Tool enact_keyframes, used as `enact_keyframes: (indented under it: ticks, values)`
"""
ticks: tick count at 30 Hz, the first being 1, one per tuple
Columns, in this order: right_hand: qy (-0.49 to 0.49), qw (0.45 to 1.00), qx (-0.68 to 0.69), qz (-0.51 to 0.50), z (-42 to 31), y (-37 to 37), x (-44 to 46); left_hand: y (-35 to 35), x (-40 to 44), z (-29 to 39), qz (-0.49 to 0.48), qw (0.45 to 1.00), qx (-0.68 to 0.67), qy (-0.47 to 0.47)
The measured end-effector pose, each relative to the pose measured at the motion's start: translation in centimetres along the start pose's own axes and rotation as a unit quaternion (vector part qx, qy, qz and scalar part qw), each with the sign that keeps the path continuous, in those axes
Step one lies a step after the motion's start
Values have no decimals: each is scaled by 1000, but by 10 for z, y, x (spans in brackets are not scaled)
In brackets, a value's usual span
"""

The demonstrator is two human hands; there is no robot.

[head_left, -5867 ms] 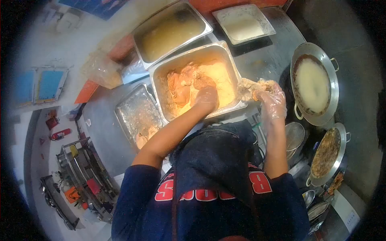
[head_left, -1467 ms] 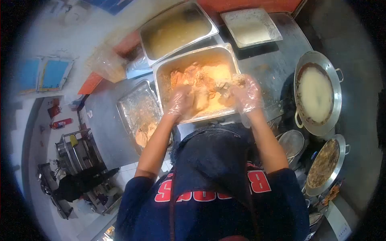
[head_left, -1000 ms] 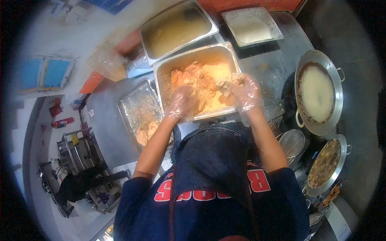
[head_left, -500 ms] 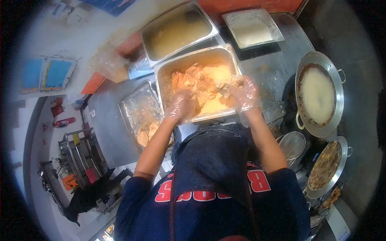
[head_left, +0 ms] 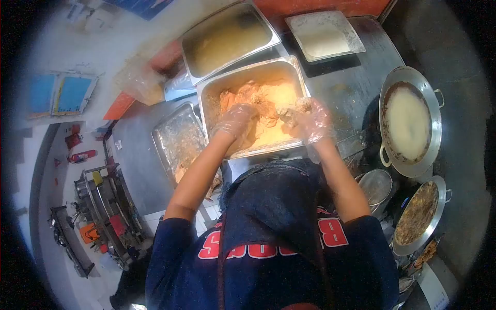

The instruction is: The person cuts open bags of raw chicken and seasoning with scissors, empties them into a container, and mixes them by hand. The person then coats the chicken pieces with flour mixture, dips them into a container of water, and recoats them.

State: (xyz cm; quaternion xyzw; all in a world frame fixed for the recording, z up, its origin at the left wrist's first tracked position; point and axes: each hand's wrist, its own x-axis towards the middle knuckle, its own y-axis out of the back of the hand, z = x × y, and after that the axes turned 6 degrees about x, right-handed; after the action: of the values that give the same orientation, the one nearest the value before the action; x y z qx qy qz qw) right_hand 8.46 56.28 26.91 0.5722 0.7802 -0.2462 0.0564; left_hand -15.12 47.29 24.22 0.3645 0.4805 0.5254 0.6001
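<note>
A deep metal tray (head_left: 209,106) holds yellowish flour and orange-brown meat pieces (head_left: 243,95). My left hand (head_left: 238,121), in a clear plastic glove, is down in its near left part with fingers curled; what they hold is hidden. My right hand (head_left: 316,124), gloved too, is closed on floured meat (head_left: 288,114) over the tray's right side. Left of the deep tray, partly behind my left forearm, lies a shallow metal tray (head_left: 178,134) with floured pieces.
Behind stand a pan of yellowish liquid (head_left: 227,39) and a pan of white powder (head_left: 323,39). To the right are two large woks (head_left: 411,121) (head_left: 421,214) and a round strainer (head_left: 375,186). A co-worker's dark clothing (head_left: 135,279) shows at lower left.
My left hand has moved slightly up and right, further into the deep tray. My right hand, earlier beyond the tray's right edge, stays over its right side. The co-worker has moved down the view.
</note>
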Motion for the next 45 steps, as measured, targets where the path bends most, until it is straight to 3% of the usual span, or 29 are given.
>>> enact_keyframes:
  ticks: [3, 5, 7, 9, 11, 15, 19, 21, 24, 27, 28, 30, 33, 37, 39, 40, 41, 43, 45]
  values:
    - [12, 997, -77, -12, -8, 1, -3, 14, 7, 4, -60, 997, 57, -1]
    - [134, 958, -254, 0, -9, 1, 1, 44, 0, 17, -59, 996, 63, 20]
    - [100, 967, -232, 7, -22, -7, -5, 55, -8, 20, -60, 995, 68, 41]
    - [66, 975, -213, 14, -25, -11, -5, 56, -15, 16, 0, 997, 76, -17]
    - [121, 960, -254, 16, -19, -13, 2, 62, -21, 16, 9, 996, 83, 14]
    - [138, 950, -280, 8, -14, -16, 7, 72, -34, 30, 10, 988, 125, 85]
    - [154, 947, -281, 18, -8, -19, 8, 66, -48, 31, 31, 985, 144, 89]
    - [158, 945, -287, 25, -11, -23, 13, 60, -46, 23, 180, 966, 167, 76]
    - [182, 947, -266, 11, 0, -22, 19, 71, -47, 22, 105, 981, 119, 111]
    - [132, 958, -256, 15, -12, -30, 26, 77, -40, 16, 104, 970, 132, 176]
    - [97, 977, -190, 17, -13, -32, 33, 81, -39, 14, 111, 969, 133, 178]
    - [69, 990, -124, 13, -18, -37, 49, 91, -35, 8, 232, 943, 146, 190]
    - [64, 994, -86, -22, -61, -66, 58, 112, -25, -9, 310, 917, 183, 171]
    - [105, 976, -186, -26, -87, -110, 110, 160, -3, -18, 329, 905, 145, 227]
    - [189, 955, -227, -22, -92, -141, 140, 169, 21, -34, 344, 894, 167, 233]
    - [200, 919, -339, 5, -100, -157, 151, 171, 33, -41, 336, 894, 161, 250]
    - [207, 918, -339, 3, -100, -173, 168, 171, 46, -50, 329, 893, 155, 265]
    - [238, 747, -620, -35, -92, -201, 198, 145, 77, -82, 336, 887, 171, 266]
    - [296, 675, -673, -61, -81, -205, 191, 121, 107, -113, 301, 906, 196, 224]
